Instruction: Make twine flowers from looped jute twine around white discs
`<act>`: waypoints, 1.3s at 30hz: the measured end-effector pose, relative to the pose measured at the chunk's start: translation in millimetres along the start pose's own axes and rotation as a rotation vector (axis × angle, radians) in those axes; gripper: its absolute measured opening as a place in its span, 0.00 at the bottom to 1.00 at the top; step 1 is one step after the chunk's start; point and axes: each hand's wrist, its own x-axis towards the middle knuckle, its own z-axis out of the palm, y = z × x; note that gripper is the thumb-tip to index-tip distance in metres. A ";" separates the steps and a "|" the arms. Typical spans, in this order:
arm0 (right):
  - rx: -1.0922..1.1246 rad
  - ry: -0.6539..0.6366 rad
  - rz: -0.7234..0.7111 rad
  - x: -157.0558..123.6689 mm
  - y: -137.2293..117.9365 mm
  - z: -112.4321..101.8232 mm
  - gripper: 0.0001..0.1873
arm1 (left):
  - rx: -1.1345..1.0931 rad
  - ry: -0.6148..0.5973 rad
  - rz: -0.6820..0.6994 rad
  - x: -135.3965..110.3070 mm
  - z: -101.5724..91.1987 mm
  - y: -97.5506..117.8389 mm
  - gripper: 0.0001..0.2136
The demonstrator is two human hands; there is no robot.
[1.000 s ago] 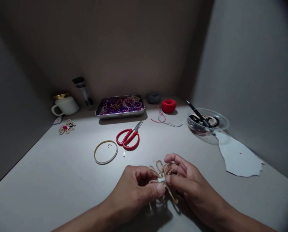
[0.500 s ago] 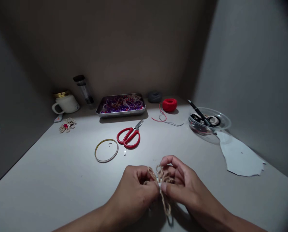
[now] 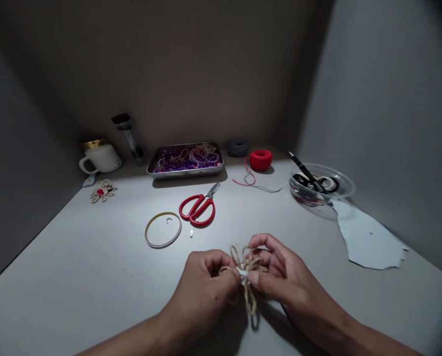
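Between my two hands is a flower of looped brown twine (image 3: 249,295), its loops spreading up, down and to the sides. A small white piece (image 3: 242,272) lies across its middle. My left hand (image 3: 210,284) pinches the flower's left side with thumb and forefinger. From the right, my right hand (image 3: 280,277) grips it, thumb pressed near the centre and fingers curled behind the loops. Part of the twine is hidden by the fingers. Beyond the hands lie red-handled scissors (image 3: 198,211) and a thin ring (image 3: 163,245).
A metal tray (image 3: 186,174) of purple beads stands at the back, with red thread (image 3: 260,160) and grey thread (image 3: 238,148) beside it. At right are a clear bowl (image 3: 349,189) holding a pen and a white sheet (image 3: 369,240). A mug (image 3: 104,159) and finished twine flower (image 3: 103,191) are left.
Both hands have shifted slightly, and the twine flower has turned so its loops fan out more. The white piece at its centre shows more clearly.
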 end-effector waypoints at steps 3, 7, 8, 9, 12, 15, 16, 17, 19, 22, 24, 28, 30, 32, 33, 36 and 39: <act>0.034 0.010 0.021 -0.1 -0.1 -1.0 0.22 | -0.022 -0.001 -0.001 -0.1 -1.5 2.1 0.06; -0.032 0.048 0.000 0.7 -0.2 0.3 0.21 | -0.059 -0.119 0.002 0.5 -3.9 3.5 0.04; -0.053 0.058 0.002 0.8 -0.3 0.9 0.21 | -0.052 -0.123 -0.003 0.6 -3.8 3.4 0.03; -0.068 0.062 0.008 0.7 -0.6 1.4 0.22 | -0.039 -0.112 -0.011 0.7 -3.4 3.2 0.03; -0.028 0.013 0.024 -0.1 -2.9 1.8 0.24 | -0.048 -0.066 -0.030 0.9 -2.0 3.5 0.03; 0.033 -0.017 0.030 -1.0 -6.2 0.7 0.25 | -0.116 -0.098 -0.026 1.5 -2.0 4.9 0.05; 0.035 -0.009 0.031 -1.2 -7.1 0.5 0.25 | -0.126 -0.115 -0.025 1.8 -2.2 5.4 0.05; 0.034 0.001 0.034 -1.3 -7.8 0.6 0.24 | -0.129 -0.130 -0.027 2.2 -2.5 5.7 0.04; 0.040 0.006 0.038 -1.4 -8.6 1.2 0.25 | -0.124 -0.142 -0.032 2.9 -3.1 5.6 0.04; 0.043 0.011 0.038 -0.7 -8.8 2.8 0.25 | -0.103 -0.147 -0.037 3.5 -3.4 3.9 0.05; 0.025 0.031 0.041 0.3 -8.8 3.2 0.24 | -0.101 -0.158 -0.030 3.0 -3.8 2.4 0.06; 0.007 0.100 0.044 2.1 -8.6 1.2 0.24 | -0.036 0.068 0.175 -1.3 -5.3 0.4 0.14; -0.012 0.137 0.050 2.4 -7.7 -0.1 0.24 | 0.113 0.272 0.316 -4.6 -6.0 -0.3 0.16; -0.048 0.149 0.065 2.6 -5.7 -1.0 0.23 | 0.302 0.356 0.423 -7.9 -5.9 -1.8 0.07; -0.073 0.145 0.073 2.8 -4.4 -1.3 0.23 | 0.381 0.344 0.457 -9.2 -5.5 -3.0 0.02; -0.162 0.136 0.078 3.7 -0.5 -1.3 0.21 | 0.535 0.192 0.431 -11.4 -3.0 -7.9 0.08; -0.226 0.138 0.072 4.1 1.8 -0.6 0.20 | 0.573 0.121 0.310 -10.6 -0.1 -11.4 0.10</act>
